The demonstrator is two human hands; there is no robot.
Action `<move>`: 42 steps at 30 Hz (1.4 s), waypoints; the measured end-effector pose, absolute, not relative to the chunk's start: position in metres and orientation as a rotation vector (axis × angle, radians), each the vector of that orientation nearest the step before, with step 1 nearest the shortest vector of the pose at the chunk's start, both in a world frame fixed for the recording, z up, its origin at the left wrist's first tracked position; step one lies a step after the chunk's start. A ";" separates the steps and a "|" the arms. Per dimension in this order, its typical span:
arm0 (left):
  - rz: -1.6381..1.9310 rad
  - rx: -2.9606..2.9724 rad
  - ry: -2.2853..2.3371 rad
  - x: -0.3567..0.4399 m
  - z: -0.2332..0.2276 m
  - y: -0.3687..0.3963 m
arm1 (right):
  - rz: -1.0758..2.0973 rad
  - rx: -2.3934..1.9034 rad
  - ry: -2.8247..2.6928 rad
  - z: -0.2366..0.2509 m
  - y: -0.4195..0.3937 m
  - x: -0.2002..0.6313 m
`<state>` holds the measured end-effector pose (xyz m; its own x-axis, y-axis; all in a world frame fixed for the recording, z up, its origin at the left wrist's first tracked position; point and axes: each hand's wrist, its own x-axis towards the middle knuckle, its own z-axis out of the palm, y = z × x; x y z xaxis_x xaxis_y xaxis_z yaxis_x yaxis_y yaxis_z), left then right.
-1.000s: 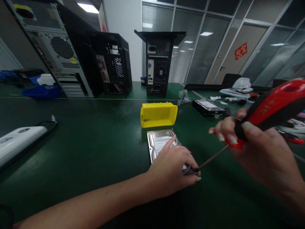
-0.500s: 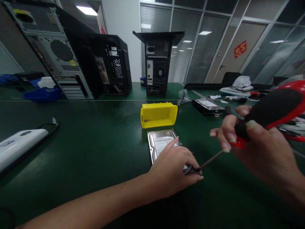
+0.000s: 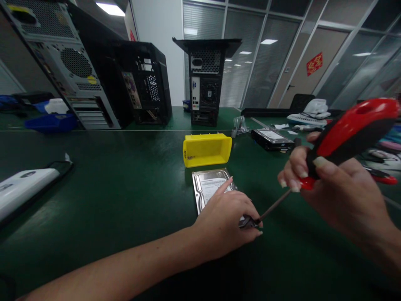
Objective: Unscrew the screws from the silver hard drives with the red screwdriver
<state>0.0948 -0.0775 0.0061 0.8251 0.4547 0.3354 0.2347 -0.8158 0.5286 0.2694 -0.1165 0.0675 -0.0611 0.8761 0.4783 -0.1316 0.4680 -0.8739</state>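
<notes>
A silver hard drive [image 3: 208, 184] with a white label lies on the green table, partly covered by my left hand [image 3: 227, 213]. That hand is closed over the drive's near end, one finger stretched across its top. Between thumb and fingers shows a dark shiny metal edge; whether it belongs to the drive I cannot tell. My right hand [image 3: 332, 184] grips a screwdriver [image 3: 351, 133] by its thick red and black handle. Its thin shaft slants down to the left, the end at my left fingertips. The tip itself is hidden there.
A yellow plastic bin [image 3: 207, 150] stands just behind the drive. Farther right is another hard drive [image 3: 272, 138]. Computer cases [image 3: 205, 83] line the back. A white device [image 3: 28, 186] with a cable lies left, a blue bin [image 3: 52, 123] behind it.
The screwdriver handle has turned in my right hand, so more of its red side faces me. My left hand still holds at the drive. The whole view has shifted slightly.
</notes>
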 end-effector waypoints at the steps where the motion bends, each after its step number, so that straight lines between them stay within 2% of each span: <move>1: 0.629 2.531 0.512 0.095 0.006 -0.078 | 0.952 -0.703 -1.383 0.067 -0.116 0.270; 9: 0.627 2.534 0.522 0.094 0.009 -0.077 | 1.082 -0.673 -1.390 0.073 -0.125 0.266; 15: 0.685 2.516 0.518 0.095 0.009 -0.081 | 0.972 -0.755 -1.426 0.068 -0.121 0.269; 20: 1.117 2.626 0.651 0.078 0.047 -0.057 | 0.946 -0.723 -1.478 0.065 -0.119 0.270; 24: 1.591 2.820 1.116 0.042 0.059 -0.006 | 0.982 -0.686 -1.427 0.066 -0.119 0.267; 28: 1.253 3.290 1.228 0.010 0.031 0.026 | 0.983 -0.680 -1.460 0.065 -0.120 0.268; 31: 1.026 3.368 1.366 0.003 0.009 0.026 | 0.967 -0.690 -1.499 0.064 -0.121 0.268; 42: 0.975 3.121 1.591 0.018 0.007 0.009 | 1.028 -0.617 -1.526 0.062 -0.119 0.270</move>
<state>0.0176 0.0093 0.0068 0.5051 0.5785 0.6405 0.8333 -0.5201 -0.1873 0.2698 -0.1191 0.0621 -0.2244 0.8344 0.5035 -0.1532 0.4800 -0.8638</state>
